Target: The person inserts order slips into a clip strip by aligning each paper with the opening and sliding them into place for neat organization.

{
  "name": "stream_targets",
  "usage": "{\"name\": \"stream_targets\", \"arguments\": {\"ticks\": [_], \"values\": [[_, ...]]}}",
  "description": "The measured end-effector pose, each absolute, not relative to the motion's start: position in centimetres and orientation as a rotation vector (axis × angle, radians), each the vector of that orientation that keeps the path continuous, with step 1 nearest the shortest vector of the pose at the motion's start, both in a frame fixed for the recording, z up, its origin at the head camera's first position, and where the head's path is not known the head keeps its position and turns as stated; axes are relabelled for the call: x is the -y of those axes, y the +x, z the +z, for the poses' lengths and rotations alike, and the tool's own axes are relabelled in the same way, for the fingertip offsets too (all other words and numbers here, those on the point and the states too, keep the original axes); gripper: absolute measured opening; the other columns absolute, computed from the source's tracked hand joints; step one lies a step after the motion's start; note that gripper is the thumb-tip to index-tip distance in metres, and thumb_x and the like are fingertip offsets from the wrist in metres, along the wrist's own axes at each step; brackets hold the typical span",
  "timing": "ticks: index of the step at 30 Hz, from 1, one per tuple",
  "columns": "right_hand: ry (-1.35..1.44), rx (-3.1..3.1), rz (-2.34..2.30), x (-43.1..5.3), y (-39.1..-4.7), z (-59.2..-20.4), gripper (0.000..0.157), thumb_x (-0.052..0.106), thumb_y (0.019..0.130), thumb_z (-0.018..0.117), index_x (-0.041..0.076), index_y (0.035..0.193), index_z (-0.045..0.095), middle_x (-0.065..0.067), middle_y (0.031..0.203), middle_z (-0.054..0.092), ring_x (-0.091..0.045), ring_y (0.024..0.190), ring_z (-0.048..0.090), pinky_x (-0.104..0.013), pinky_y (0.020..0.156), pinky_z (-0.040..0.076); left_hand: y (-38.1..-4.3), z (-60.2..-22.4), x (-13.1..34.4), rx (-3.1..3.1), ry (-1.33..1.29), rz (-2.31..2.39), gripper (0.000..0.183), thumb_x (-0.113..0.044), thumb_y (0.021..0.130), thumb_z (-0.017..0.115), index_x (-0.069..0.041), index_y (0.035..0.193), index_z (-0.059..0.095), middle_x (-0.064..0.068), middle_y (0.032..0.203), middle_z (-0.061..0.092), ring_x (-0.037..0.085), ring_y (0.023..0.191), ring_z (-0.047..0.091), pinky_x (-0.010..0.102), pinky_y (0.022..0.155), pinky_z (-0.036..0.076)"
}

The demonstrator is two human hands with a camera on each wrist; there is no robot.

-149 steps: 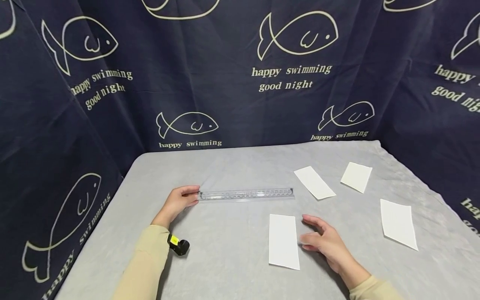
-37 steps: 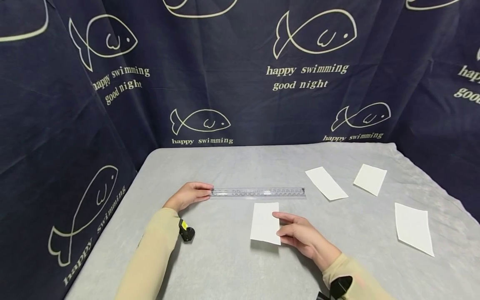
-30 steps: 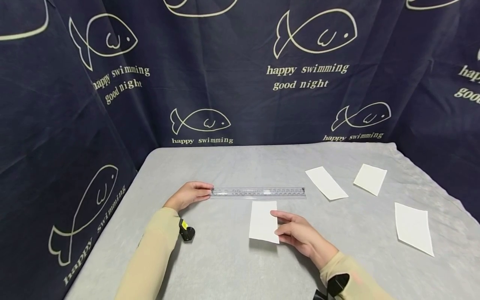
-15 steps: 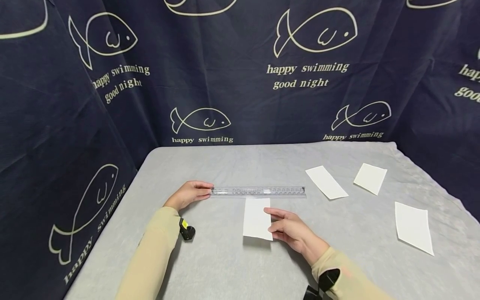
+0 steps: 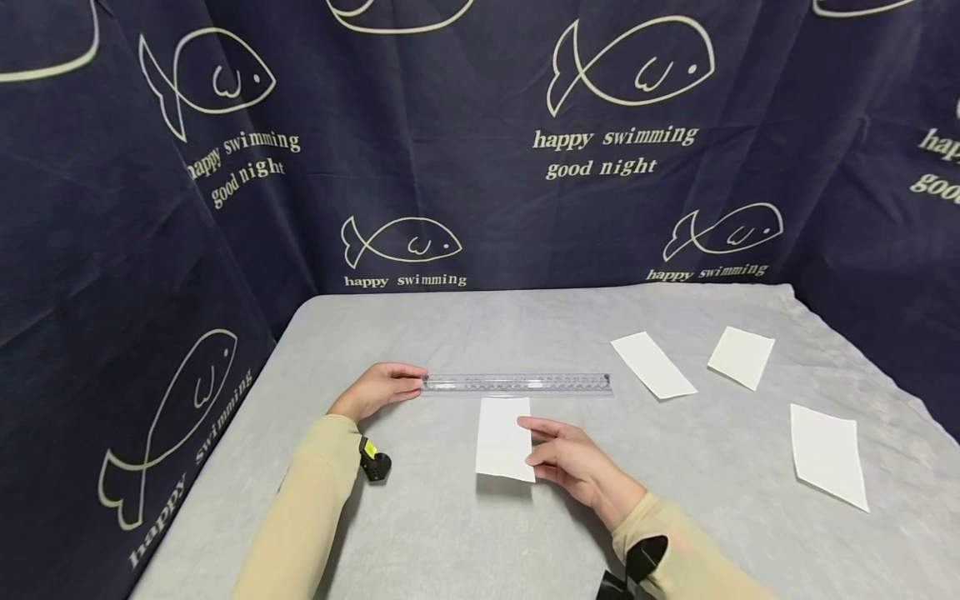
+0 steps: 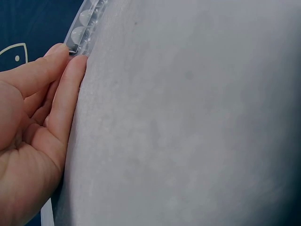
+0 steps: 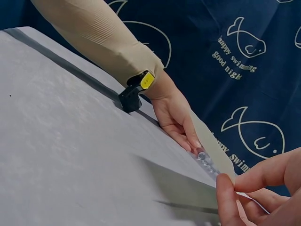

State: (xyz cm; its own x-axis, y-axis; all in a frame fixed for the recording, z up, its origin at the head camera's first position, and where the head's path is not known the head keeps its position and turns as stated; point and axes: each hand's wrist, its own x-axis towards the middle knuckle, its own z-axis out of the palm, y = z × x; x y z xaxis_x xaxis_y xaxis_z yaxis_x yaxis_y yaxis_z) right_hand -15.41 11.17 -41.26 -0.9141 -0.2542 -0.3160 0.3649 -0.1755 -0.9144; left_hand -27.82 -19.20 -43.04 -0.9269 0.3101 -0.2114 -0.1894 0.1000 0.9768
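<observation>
Left hand [image 5: 378, 389], left of centre in the head view: fingers pinch the left end of a clear plastic strip [image 5: 517, 383]. The strip lies on the table [image 5: 420, 533], long axis running left to right across the middle of the frame.

Right hand [image 5: 581, 462], lower right of centre: fingers grip the right edge of a white card [image 5: 504, 437], whose long axis runs up the frame, roughly square to the strip. A shadow beneath the card's lower edge shows that end raised off the table.

Governing relation: the strip lies directly above the right fingers, and the card's top edge sits at the strip's lower edge. Contact there cannot be confirmed. The left hand is nearer the strip, being on it; the right fingers stand apart below.
</observation>
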Motion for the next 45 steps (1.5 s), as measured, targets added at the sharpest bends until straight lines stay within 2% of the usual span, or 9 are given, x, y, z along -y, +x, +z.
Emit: {"name": "stream_targets", "arguments": {"ticks": [12, 18, 27, 33, 37, 45], "values": [[0.086, -1.652, -2.125, -9.4, -16.4, -41.2, 0.067, -0.018, 0.071, 0.051, -0.009, 0.136, 0.038, -0.016, 0.122, 0.051, -0.013, 0.076, 0.062, -0.026, 0.067, 0.051, -28.0, -43.1, 19.4, -1.997, 0.116, 1.913, 0.036, 0.012, 0.089, 0.053, 0.016, 0.124, 0.049, 0.028, 0.125, 0.05, 0.02, 0.099, 0.06, 0.032, 0.088, 0.047], [0.085, -1.634, -2.126, -8.7, -16.6, -41.4, 0.066, -0.018, 0.071, 0.051, -0.01, 0.135, 0.039, -0.015, 0.121, 0.05, -0.009, 0.069, 0.057, -0.028, 0.069, 0.05, -28.0, -43.2, 19.2, -2.0, 0.118, 1.907, 0.035, 0.011, 0.089, 0.053, 0.016, 0.123, 0.05, 0.027, 0.123, 0.052, 0.021, 0.099, 0.06, 0.032, 0.088, 0.047], [0.133, -1.649, -2.127, -7.4, -16.9, -41.4, 0.064, -0.019, 0.07, 0.052, -0.008, 0.133, 0.044, -0.016, 0.122, 0.047, -0.01, 0.067, 0.056, -0.028, 0.068, 0.05, -28.1, -43.3, 19.1, -2.016, 0.082, 1.888, 0.034, 0.011, 0.089, 0.053, 0.014, 0.123, 0.052, 0.026, 0.122, 0.053, 0.021, 0.1, 0.06, 0.031, 0.088, 0.047], [0.125, -1.64, -2.119, -6.7, -17.1, -41.5, 0.064, -0.019, 0.07, 0.051, -0.008, 0.133, 0.044, -0.018, 0.126, 0.046, -0.012, 0.073, 0.059, -0.028, 0.067, 0.05, -28.1, -43.2, 19.2, -2.022, 0.075, 1.887, 0.033, 0.011, 0.089, 0.053, 0.014, 0.122, 0.052, 0.026, 0.122, 0.053, 0.022, 0.101, 0.06, 0.032, 0.088, 0.047], [0.136, -1.627, -2.126, -6.4, -17.3, -41.5, 0.064, -0.02, 0.071, 0.05, -0.008, 0.133, 0.043, -0.017, 0.122, 0.049, -0.013, 0.076, 0.059, -0.029, 0.069, 0.051, -28.2, -43.3, 19.2, -2.022, 0.086, 1.894, 0.034, 0.012, 0.089, 0.052, 0.014, 0.123, 0.052, 0.027, 0.123, 0.052, 0.023, 0.103, 0.059, 0.031, 0.088, 0.047], [0.177, -1.641, -2.116, -5.7, -17.4, -41.3, 0.062, -0.02, 0.071, 0.051, -0.007, 0.132, 0.046, -0.015, 0.12, 0.05, -0.013, 0.075, 0.059, -0.027, 0.066, 0.05, -28.2, -43.5, 19.3, -2.021, 0.113, 1.891, 0.034, 0.011, 0.089, 0.053, 0.014, 0.123, 0.051, 0.028, 0.124, 0.051, 0.027, 0.108, 0.057, 0.031, 0.089, 0.046]]}}
